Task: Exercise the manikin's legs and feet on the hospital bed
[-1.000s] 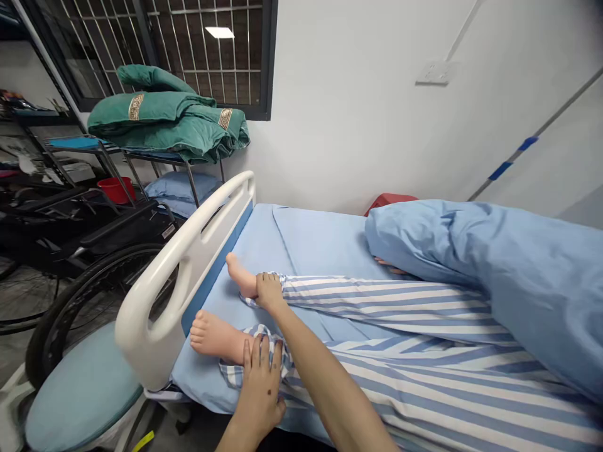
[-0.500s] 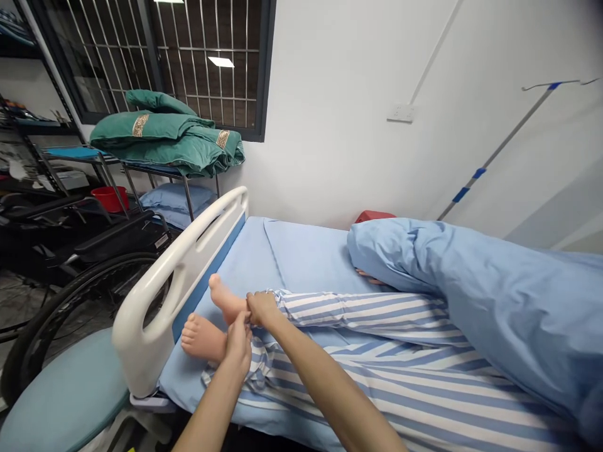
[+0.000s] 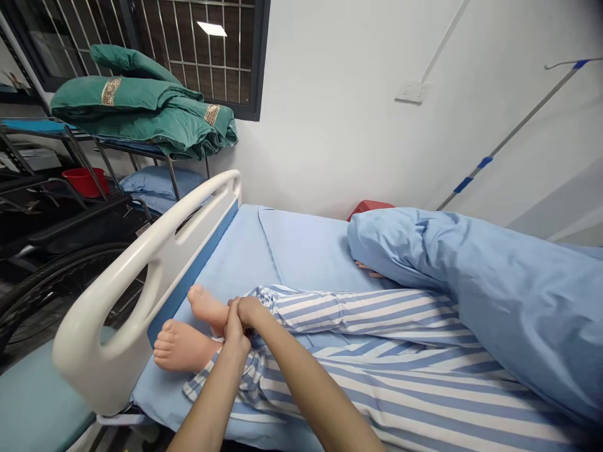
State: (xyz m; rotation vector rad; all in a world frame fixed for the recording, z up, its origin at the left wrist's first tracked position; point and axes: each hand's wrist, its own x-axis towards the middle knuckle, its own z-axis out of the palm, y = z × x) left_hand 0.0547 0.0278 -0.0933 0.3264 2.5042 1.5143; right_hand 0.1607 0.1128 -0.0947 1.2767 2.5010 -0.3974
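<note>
A manikin with smooth, plastic-looking feet lies on the bed in striped trousers [image 3: 377, 307]. My right hand [image 3: 250, 312] is closed around the far ankle, just at the trouser cuff. Beside it, my left hand [image 3: 235, 329] is also closed on that ankle, its fingers against my right hand; part of the grip is hidden. The far foot [image 3: 206, 306] points up and to the left. The near foot [image 3: 183, 347] rests on the sheet, left of my left wrist, with its cuff bunched below the ankle.
A white footboard [image 3: 113, 301] rises left of the feet. The blue quilt [image 3: 509, 295] covers the manikin's upper part, with fingers [image 3: 370, 270] showing at its edge. Left stand a wheelchair [image 3: 61, 270] and a rack with green folded bedding [image 3: 141, 113]. A drip pole [image 3: 509, 138] leans right.
My left hand has moved off the near foot to the far ankle, next to my right hand. My view has shifted a little, so the bed end appears further left and nearer.
</note>
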